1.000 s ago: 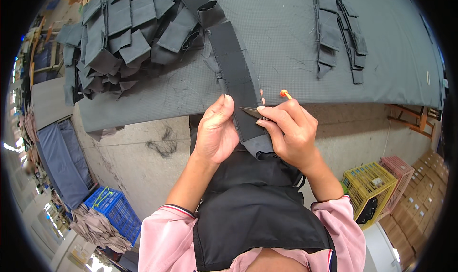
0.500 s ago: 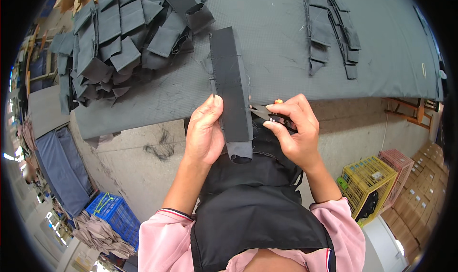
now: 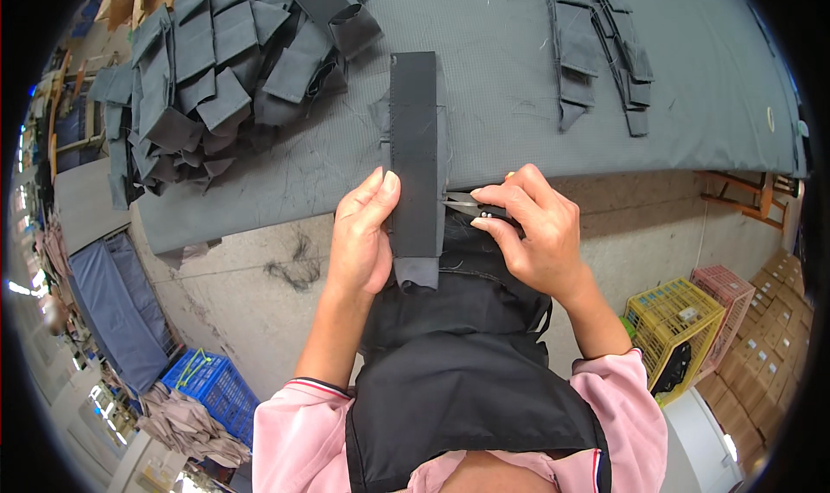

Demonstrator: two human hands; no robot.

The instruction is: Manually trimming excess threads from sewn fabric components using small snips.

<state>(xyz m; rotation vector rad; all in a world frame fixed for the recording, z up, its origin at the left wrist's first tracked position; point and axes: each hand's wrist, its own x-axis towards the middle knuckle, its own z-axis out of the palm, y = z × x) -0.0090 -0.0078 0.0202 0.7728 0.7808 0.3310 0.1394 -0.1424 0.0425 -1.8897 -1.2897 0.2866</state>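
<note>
My left hand (image 3: 363,233) is closed on the left edge of a long dark grey fabric strip (image 3: 415,164), thumb on top and the other fingers partly hidden beneath. The strip's far half lies on the covered table, and its folded near end hangs past the table edge over my black apron. Small black thread snips (image 3: 486,209) are pinched in my right hand (image 3: 540,229). Their blades point left and touch or nearly touch the strip's right edge, where lighter fabric shows from underneath.
A heap of similar grey fabric pieces (image 3: 203,69) covers the table's far left. Two folded stacks (image 3: 575,52) lie at the far right. On the floor stand a blue crate (image 3: 212,389), a yellow crate (image 3: 674,320) and cardboard boxes (image 3: 761,346). Loose dark threads (image 3: 298,264) lie below the table edge.
The strip has turned slightly and now stands straighter. The snips have shifted left to its right edge, their blades now more level.
</note>
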